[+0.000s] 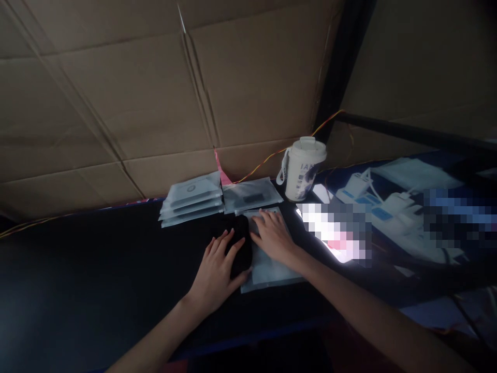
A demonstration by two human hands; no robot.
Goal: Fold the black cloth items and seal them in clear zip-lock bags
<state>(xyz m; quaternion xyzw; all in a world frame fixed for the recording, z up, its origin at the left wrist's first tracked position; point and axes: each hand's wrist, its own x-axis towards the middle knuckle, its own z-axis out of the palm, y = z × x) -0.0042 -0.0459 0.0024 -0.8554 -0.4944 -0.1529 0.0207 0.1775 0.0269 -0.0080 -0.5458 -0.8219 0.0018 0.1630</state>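
Observation:
My left hand lies with fingers spread on a black, soft-looking folded item, whose kind I cannot make out against the dark table. Beside it, my right hand rests flat, fingers apart, on a frosted plastic bag. The black item touches or overlaps the bag's left edge. Just behind my hands sit a stack of frosted plastic bags on the left and another frosted bag with a dark patch on the right.
A white lidded cup with a strap stands behind my right hand. To the right are a bright, blurred-out screen and white power strips with plugs. Cardboard walls the back; a yellow-red wire runs along it.

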